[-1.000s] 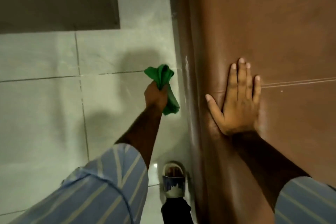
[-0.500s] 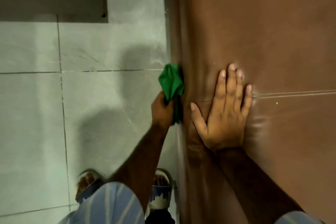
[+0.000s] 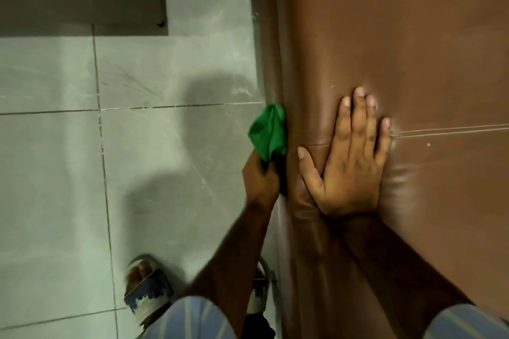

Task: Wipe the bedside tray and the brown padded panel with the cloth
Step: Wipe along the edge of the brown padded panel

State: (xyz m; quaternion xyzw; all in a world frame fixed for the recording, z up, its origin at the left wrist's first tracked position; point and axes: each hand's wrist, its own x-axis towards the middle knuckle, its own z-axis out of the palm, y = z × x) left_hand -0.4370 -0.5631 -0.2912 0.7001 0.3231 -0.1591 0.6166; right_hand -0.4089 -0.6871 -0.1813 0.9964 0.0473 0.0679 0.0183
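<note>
The green cloth [image 3: 268, 132] is bunched into a loose wad, its lower part clenched in the left hand [image 3: 260, 179], its free folds sticking up above the fist. It presses against the rounded left edge of the brown padded panel [image 3: 399, 36]. The panel is smooth, glossy brown leatherette with a thin stitched seam running across it; its padding dimples and wrinkles along the left edge near the seam. The bedside tray is out of view.
</note>
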